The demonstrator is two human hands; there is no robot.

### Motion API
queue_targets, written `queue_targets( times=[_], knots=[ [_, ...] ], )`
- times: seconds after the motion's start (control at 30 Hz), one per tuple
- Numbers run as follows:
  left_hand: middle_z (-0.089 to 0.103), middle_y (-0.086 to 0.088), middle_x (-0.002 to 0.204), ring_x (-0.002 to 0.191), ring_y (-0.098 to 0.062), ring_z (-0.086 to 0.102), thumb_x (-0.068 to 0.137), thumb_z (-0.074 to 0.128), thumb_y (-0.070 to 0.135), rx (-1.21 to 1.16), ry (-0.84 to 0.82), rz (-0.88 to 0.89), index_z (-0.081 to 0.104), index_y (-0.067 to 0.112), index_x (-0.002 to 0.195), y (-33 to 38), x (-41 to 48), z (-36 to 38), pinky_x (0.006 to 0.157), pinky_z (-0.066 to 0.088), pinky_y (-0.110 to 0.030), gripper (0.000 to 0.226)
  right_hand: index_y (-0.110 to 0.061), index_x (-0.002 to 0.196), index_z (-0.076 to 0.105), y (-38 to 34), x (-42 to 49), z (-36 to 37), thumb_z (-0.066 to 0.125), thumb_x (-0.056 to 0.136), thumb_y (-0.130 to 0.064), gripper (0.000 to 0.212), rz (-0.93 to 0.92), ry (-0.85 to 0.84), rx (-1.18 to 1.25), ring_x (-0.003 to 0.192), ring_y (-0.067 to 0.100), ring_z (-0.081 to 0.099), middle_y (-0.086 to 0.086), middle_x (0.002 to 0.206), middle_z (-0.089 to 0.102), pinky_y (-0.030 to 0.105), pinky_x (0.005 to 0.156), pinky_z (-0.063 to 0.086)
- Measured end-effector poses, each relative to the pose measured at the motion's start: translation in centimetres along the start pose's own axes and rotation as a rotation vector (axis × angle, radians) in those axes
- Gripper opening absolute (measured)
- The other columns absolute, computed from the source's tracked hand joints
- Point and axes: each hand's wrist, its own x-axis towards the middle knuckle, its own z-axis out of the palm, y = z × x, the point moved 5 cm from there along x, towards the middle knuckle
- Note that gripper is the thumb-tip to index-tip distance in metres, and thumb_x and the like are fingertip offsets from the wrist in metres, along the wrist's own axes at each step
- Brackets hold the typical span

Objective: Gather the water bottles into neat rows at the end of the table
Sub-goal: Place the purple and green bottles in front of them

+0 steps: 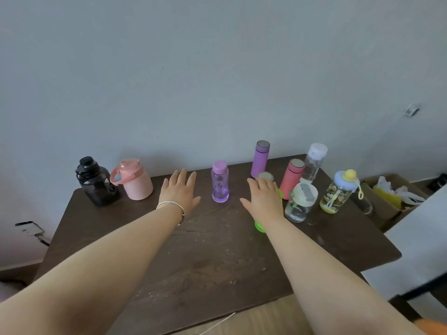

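— Firstly, the hands?
— Left hand (180, 191) and right hand (263, 198): spread flat, holding nothing, flanking the purple bottle (220, 182).
— Obstructions?
— Right hand largely hides a green bottle (260, 226); remaining bottles stand along the table (193, 262) far edge.

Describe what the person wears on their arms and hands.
Both forearms are bare, with no sleeves in view. The left hand has a thin silver bangle at the wrist. The right hand shows no bangle, ring or watch.

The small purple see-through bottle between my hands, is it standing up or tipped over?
Upright. The purple bottle stands on its base on the table, cap on top.
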Motion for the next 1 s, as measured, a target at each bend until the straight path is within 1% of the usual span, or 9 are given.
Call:
queue_targets(
  times=[0.07, 0.2, 0.33, 0.43, 0.53, 0.63, 0.7, 0.83, 1.0],
  knots=[
    [0.011, -0.008, 0.161, 0.148, -0.03, 0.008, 0.093, 0.049, 0.051, -0.014, -0.008, 0.002, 0.01, 0.021, 0.154, 1.5, 0.6, 0.1, 0.119, 0.016, -0.047, 0.078, -0.013, 0.137, 0.05, 2.0, -0.3, -0.1, 0.067, 0.086, -0.044, 0.063, 0.039, -0.006, 0.007, 0.128, 0.035, 0.046, 0.012, 0.134, 0.053, 0.051, 0.109, 0.036],
    [0.014, -0.009, 0.16, 0.148, -0.03, 0.01, 0.092, 0.047, 0.054, -0.036, -0.013, 0.031, 0.013, 0.021, 0.153, 3.7, 2.4, 0.3, 0.119, 0.017, -0.046, 0.077, -0.014, 0.138, 0.046, 5.2, -0.5, 0.6, 0.068, 0.084, -0.047, 0.067, 0.123, -0.027, 0.026, 0.127, 0.037, 0.046, 0.015, 0.134, 0.05, 0.052, 0.103, 0.041],
    [0.017, -0.011, 0.159, 0.146, -0.032, 0.017, 0.091, 0.05, 0.054, -0.085, -0.005, 0.046, 0.015, 0.02, 0.152, 4.9, 5.2, 0.8, 0.117, 0.021, -0.044, 0.078, -0.019, 0.147, 0.033, 7.0, -0.6, 2.1, 0.067, 0.086, -0.047, 0.074, 0.178, -0.064, 0.088, 0.137, 0.037, 0.037, 0.017, 0.147, 0.04, 0.049, 0.112, 0.035],
    [0.019, -0.01, 0.158, 0.144, -0.032, 0.02, 0.088, 0.055, 0.056, -0.181, -0.012, 0.021, 0.013, 0.019, 0.152, 5.2, 8.1, 1.8, 0.114, 0.027, -0.044, 0.085, -0.022, 0.149, 0.029, 8.2, -0.6, 3.7, 0.068, 0.085, -0.049, 0.079, 0.26, -0.081, 0.189, 0.137, 0.038, 0.036, 0.016, 0.148, 0.038, 0.049, 0.11, 0.038],
    [0.021, -0.01, 0.157, 0.141, -0.034, 0.025, 0.086, 0.059, 0.054, -0.289, -0.044, -0.014, 0.012, 0.02, 0.153, 5.4, 11.0, 3.4, 0.11, 0.033, -0.046, 0.088, -0.021, 0.149, 0.03, 8.9, -0.8, 5.3, 0.07, 0.084, -0.048, 0.08, 0.348, -0.089, 0.307, 0.14, 0.037, 0.034, 0.015, 0.149, 0.036, 0.048, 0.109, 0.037],
    [0.029, -0.011, 0.152, 0.134, -0.036, 0.033, 0.085, 0.063, 0.054, -0.403, -0.071, -0.033, 0.013, 0.02, 0.152, 5.7, 13.1, 5.2, 0.104, 0.039, -0.049, 0.09, -0.022, 0.147, 0.033, 9.3, -1.1, 6.2, 0.074, 0.083, -0.043, 0.08, 0.41, -0.047, 0.444, 0.133, 0.031, 0.042, 0.013, 0.143, 0.044, 0.042, 0.103, 0.041],
    [0.034, -0.012, 0.149, 0.132, -0.036, 0.036, 0.083, 0.067, 0.052, -0.487, -0.099, -0.038, 0.015, 0.019, 0.152, 6.0, 14.2, 6.4, 0.102, 0.04, -0.05, 0.092, -0.025, 0.147, 0.032, 9.4, -1.2, 6.7, 0.075, 0.082, -0.044, 0.08, 0.43, -0.027, 0.504, 0.131, 0.026, 0.044, 0.009, 0.141, 0.048, 0.038, 0.101, 0.042],
    [0.036, -0.011, 0.146, 0.127, -0.035, 0.043, 0.079, 0.075, 0.045, -0.599, -0.145, -0.067, 0.016, 0.024, 0.151, 6.1, 15.1, 8.5, 0.101, 0.043, -0.049, 0.095, -0.024, 0.148, 0.032, 9.2, -1.1, 7.0, 0.077, 0.082, -0.039, 0.081, 0.455, 0.026, 0.6, 0.133, 0.018, 0.042, 0.001, 0.142, 0.048, 0.028, 0.103, 0.036],
    [0.037, -0.008, 0.144, 0.113, -0.033, 0.054, 0.08, 0.074, 0.025, -0.701, -0.142, -0.104, 0.019, 0.031, 0.149, 5.7, 15.5, 9.8, 0.091, 0.047, -0.04, 0.089, -0.026, 0.149, 0.032, 9.1, -0.8, 7.3, 0.075, 0.083, -0.044, 0.081, 0.485, 0.057, 0.584, 0.133, 0.017, 0.043, 0.0, 0.144, 0.047, 0.031, 0.104, 0.038]
  ],
)
